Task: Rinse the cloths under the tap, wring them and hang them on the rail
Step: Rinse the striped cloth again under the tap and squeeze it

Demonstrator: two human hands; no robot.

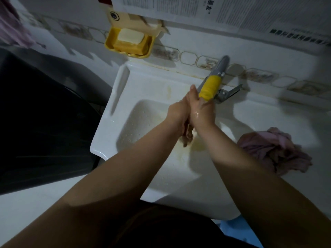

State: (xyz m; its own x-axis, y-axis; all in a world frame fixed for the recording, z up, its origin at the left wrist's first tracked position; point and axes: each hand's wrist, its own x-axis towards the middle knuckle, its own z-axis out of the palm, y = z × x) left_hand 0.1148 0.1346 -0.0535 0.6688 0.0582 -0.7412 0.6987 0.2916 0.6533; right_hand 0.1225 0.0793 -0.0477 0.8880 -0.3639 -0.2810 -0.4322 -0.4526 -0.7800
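A white sink (114, 122) fills the middle, with a pink cloth (274, 151) heaped on its right ledge. Over the basin, under the yellow-wrapped tap (210, 87), the left hand (177, 113) and right hand (202, 113) press together, clenching a small wet cloth (187, 136): rinsing or wringing, likely. Next comes a firm twist. On the far wall, a yellow soap dish (109, 42) holds two bars.

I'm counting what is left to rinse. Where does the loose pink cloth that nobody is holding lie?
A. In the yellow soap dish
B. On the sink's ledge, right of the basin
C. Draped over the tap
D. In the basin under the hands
B: the crumpled pink cloth lies on the sink ledge right of the basin, apart from both hands.
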